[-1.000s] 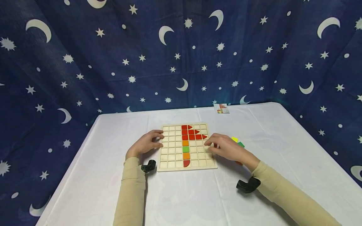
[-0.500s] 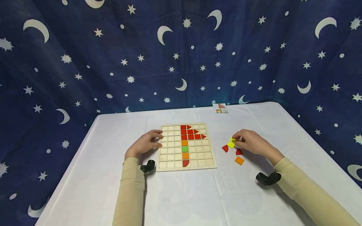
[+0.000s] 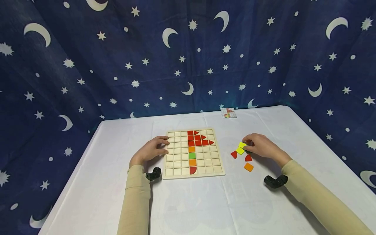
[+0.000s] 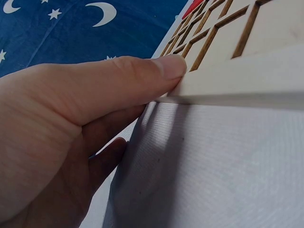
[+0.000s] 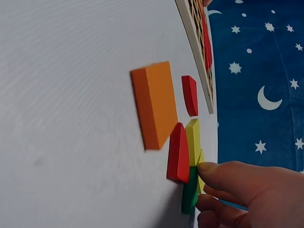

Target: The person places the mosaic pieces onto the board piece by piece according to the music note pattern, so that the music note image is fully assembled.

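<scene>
My left hand [image 3: 150,150] rests at the left edge of a wooden grid board [image 3: 176,176], its thumb [image 4: 142,73] on the rim in the left wrist view. Red squares [image 3: 191,138] and red triangles [image 3: 211,142] form three rows on the board; below them run an orange square [image 3: 192,149], a green square [image 3: 192,155], another orange square [image 3: 192,162] and a red rounded piece [image 3: 193,170]. Right of the board, my right hand [image 3: 261,146] pinches a green tile [image 5: 190,192] beside two yellow tiles [image 3: 240,150]. The hand partly hides the green tile.
Two loose red rounded pieces [image 3: 234,154] and an orange tile [image 3: 248,167] lie near my right hand. A small pattern card [image 3: 228,113] sits at the back of the white-covered table [image 3: 194,205], before a dark blue curtain [image 3: 141,49].
My right hand has moved from the board's right edge to the loose tiles. A green tile now shows at its fingers. My left hand stays at the board's edge.
</scene>
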The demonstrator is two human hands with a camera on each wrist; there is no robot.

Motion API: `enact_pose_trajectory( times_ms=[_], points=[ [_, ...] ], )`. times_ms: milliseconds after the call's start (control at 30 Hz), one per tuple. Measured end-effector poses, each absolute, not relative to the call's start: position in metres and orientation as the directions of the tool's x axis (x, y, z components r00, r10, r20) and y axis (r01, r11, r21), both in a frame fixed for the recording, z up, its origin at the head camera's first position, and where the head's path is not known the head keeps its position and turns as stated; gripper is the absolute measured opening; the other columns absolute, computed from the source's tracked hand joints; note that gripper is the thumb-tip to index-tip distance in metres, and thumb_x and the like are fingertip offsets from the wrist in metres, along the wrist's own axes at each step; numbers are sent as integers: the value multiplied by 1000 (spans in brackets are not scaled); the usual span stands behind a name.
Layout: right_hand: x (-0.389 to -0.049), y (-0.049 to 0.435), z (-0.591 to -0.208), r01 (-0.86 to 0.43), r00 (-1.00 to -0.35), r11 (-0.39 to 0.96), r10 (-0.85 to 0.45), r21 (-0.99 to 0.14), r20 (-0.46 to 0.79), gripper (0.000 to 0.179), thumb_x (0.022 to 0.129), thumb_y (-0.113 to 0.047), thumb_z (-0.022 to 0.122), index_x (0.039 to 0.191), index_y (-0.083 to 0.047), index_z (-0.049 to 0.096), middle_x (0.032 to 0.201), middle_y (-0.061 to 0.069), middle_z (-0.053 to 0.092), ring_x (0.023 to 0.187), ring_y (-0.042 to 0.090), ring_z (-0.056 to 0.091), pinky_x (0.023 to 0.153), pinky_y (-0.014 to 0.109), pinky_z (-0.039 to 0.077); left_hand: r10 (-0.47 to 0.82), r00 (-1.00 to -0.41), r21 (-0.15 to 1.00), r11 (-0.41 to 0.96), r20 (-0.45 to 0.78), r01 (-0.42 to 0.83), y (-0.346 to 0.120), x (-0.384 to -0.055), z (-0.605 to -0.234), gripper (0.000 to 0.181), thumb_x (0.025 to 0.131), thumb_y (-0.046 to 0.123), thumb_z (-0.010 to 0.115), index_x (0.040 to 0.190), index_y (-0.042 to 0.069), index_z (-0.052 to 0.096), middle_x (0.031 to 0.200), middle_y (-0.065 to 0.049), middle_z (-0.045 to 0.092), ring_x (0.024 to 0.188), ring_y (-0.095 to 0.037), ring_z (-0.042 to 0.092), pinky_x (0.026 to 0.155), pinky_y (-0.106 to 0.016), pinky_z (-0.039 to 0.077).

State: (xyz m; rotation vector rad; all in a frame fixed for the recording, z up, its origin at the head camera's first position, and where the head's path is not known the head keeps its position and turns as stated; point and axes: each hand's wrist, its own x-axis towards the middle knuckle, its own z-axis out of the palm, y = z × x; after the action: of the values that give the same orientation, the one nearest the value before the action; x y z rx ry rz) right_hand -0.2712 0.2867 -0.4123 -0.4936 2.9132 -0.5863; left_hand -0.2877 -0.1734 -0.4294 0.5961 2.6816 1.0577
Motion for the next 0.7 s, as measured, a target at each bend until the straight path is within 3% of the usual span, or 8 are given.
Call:
enact_pose_trajectory(
  times_ms=[500,700],
  points=[
    [-279,278,-414,-270,-950,902,-307,-336,-61,32,88,-18,72,113,3,68,93,8,61,81,22,52,74,37,49,415,-908,700,665,-55,262,-171,-287,-429,42,87,15,73,127,3,63,150,-8,42,143,-30,31,117,-47,25],
    [-281,276,-415,-268,-950,908,-305,-322,-69,33,88,-18,73,115,2,68,97,10,62,83,24,52,78,41,51,405,-912,697,670,-55,256,-171,-287,-429,42,87,16,73,126,4,64,150,-7,43,142,-29,32,117,-47,25]
  ],
)
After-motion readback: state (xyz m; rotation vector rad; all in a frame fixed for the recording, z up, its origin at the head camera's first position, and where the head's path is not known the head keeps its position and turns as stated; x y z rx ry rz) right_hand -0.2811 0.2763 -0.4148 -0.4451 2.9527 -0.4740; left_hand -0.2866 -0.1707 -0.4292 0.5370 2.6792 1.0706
